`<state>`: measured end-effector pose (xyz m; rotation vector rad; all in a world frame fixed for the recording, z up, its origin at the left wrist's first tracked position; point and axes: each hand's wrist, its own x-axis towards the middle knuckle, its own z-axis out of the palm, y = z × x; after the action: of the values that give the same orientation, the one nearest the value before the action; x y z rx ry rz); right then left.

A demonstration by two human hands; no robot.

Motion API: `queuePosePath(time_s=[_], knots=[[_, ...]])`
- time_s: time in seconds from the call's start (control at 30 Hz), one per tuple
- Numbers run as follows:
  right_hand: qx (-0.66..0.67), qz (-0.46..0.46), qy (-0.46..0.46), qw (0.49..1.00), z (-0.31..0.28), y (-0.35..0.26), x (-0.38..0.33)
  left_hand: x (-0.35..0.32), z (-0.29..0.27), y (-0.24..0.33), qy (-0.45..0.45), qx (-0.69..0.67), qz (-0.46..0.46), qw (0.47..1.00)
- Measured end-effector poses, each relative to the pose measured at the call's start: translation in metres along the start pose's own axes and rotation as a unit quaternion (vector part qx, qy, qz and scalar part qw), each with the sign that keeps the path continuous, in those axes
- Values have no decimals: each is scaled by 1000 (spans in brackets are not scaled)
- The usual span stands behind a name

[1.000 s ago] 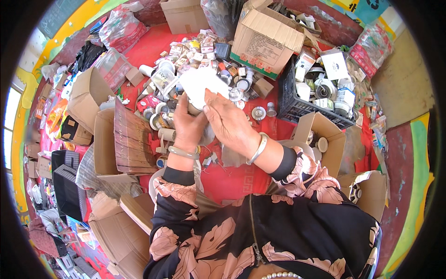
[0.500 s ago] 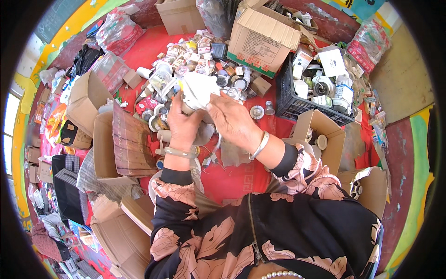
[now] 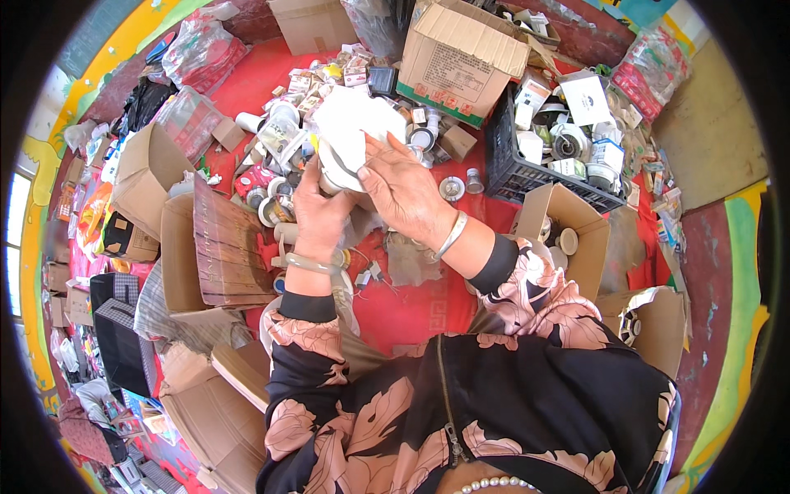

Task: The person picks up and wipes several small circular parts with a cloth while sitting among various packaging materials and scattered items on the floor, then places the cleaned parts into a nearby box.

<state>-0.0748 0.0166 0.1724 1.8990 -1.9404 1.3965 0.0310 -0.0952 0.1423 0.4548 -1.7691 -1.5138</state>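
Observation:
Up in front of me, both hands hold a bright white round piece with a thin, sheet-like white part fanning out above it. My left hand grips its lower left edge, thumb upward. My right hand pinches the right side of the white sheet, with the thumb laid across it. Glare washes out the white surface, so I cannot tell its exact kind. A small yellow spot shows at its left edge. Behind it lies a heap of lamp-like fittings, small boxes and round parts on the red floor.
Right of the heap stands a black plastic crate full of fittings, beside a large cardboard box. Open cardboard boxes flank me at left and right. A round silver fitting lies on the red floor.
The white sheet has spread wider and tilted so more of its face shows. My right hand has shifted slightly up and left along it; my left hand keeps its hold.

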Motion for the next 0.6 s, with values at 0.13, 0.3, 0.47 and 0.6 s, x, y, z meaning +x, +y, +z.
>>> queuePosePath(time_s=[0.13, 0.3, 0.47, 0.6], knots=[[56, 11, 14, 998, 1, -18, -6, 4, -3, 2, 6, -137, -25, 990], [-42, -28, 11, 999, 2, -1, 2, -2, 1, -6, -7, -124, -41, 991], [41, -39, 26, 998, 3, -20, -2, 4, -4, -3, -2, -170, -22, 985], [137, 104, 113, 979, -25, 9, 8, -4, -1, -9, -23, -156, -20, 987]])
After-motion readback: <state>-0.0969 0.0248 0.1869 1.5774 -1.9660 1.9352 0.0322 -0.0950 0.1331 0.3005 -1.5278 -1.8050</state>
